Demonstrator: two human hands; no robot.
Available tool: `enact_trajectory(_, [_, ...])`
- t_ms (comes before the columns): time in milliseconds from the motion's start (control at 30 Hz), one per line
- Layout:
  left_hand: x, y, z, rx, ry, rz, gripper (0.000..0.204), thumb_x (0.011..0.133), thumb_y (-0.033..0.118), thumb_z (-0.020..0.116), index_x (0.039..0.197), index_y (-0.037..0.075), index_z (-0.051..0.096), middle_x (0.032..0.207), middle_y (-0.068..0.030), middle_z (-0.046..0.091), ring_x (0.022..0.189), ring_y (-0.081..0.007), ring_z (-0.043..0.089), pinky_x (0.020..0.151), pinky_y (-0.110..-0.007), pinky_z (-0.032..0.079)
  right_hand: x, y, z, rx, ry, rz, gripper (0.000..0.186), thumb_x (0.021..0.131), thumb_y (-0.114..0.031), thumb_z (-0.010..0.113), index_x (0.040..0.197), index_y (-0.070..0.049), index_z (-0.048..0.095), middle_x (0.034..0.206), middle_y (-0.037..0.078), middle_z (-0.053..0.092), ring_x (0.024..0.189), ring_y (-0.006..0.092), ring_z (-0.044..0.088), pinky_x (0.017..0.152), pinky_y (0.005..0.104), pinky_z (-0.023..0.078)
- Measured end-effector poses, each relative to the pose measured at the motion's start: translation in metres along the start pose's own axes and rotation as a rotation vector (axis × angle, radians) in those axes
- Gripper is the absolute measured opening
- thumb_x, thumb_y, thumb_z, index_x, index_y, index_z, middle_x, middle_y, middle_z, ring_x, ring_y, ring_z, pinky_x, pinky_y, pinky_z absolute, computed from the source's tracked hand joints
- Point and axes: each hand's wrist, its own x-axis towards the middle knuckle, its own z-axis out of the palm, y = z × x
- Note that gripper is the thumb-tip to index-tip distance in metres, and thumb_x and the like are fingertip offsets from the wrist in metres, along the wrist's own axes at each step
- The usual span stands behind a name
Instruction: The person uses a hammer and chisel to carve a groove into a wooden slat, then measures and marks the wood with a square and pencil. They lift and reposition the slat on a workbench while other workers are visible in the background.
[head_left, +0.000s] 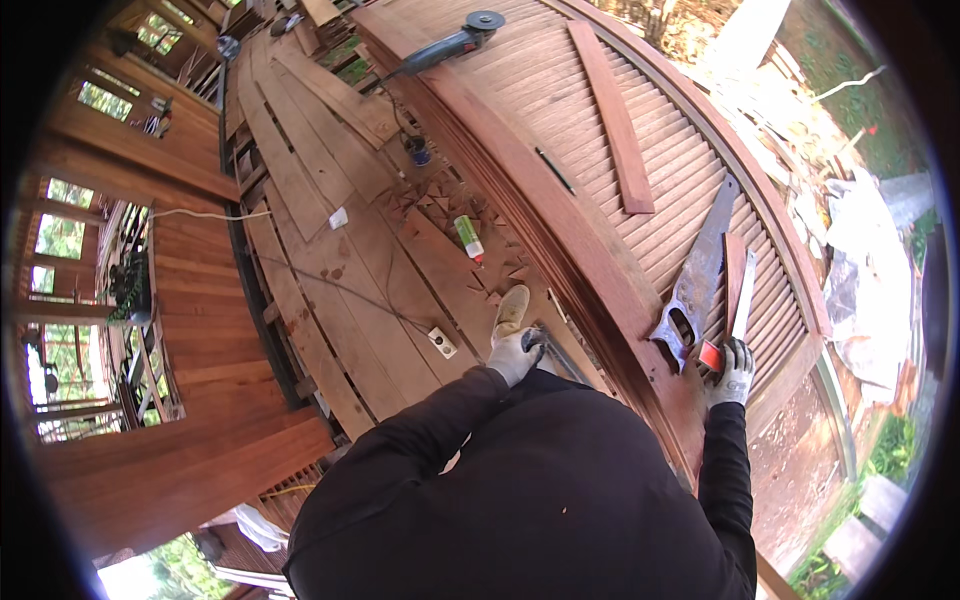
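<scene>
My right hand (pixel 733 374), in a pale work glove, is closed at the red end of a tool with a straight silver blade (pixel 744 298). It rests at the near end of a large slatted wooden panel (pixel 665 150). Just left of it lies a handsaw (pixel 708 262) with a worn grey handle, and a narrow wood strip (pixel 734 268) is between them. Lower and to the left, my gloved left hand (pixel 514 356) is curled close to my body beside a long dark edge. What its fingers hold is hidden.
An angle grinder (pixel 440 48) lies on the panel's far end, with a loose board (pixel 612 120) and a dark pencil-like stick (pixel 555 170) nearer. On the plank floor (pixel 330 290) are a green-and-white bottle (pixel 468 238), wood offcuts, a cable and a white socket block (pixel 441 342).
</scene>
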Motion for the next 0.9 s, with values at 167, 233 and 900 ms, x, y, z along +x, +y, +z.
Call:
enact_trajectory(167, [-0.043,-0.17,0.007,0.043,0.296,-0.455,0.034,0.092,0.038,0.059,0.106,0.009,0.071,0.1,-0.0214,0.072,0.099,-0.038,0.069,0.085,-0.044,0.055,0.032,0.045,-0.036,-0.078,0.267,-0.025,0.055,0.071,0.004,0.06,0.125,-0.006,0.058,0.134,0.015,0.057,0.129,0.0369,0.05,0.111,0.0517,0.036])
enact_trajectory(233, [-0.074,-0.224,0.011,-0.048,0.287,-0.623,0.03,0.095,0.036,0.057,0.1,0.009,0.07,0.087,-0.0161,0.071,0.077,-0.0298,0.068,0.068,-0.041,0.054,0.037,0.056,-0.051,-0.092,0.321,0.032,0.046,0.075,0.003,0.057,0.12,-0.006,0.06,0.131,0.014,0.059,0.127,0.0348,0.052,0.109,0.0517,0.037])
enact_trajectory(900, [0.056,-0.194,-0.026,-0.357,-0.133,-0.431,0.025,0.097,0.031,0.062,0.1,0.006,0.068,0.081,-0.0081,0.069,0.065,-0.0231,0.067,0.058,-0.036,0.054,-0.077,-0.05,-0.063,-0.04,-0.247,0.683,0.091,0.076,-0.044,0.08,0.151,-0.01,0.042,0.143,0.023,0.049,0.13,0.0402,0.05,0.111,0.0488,0.039])
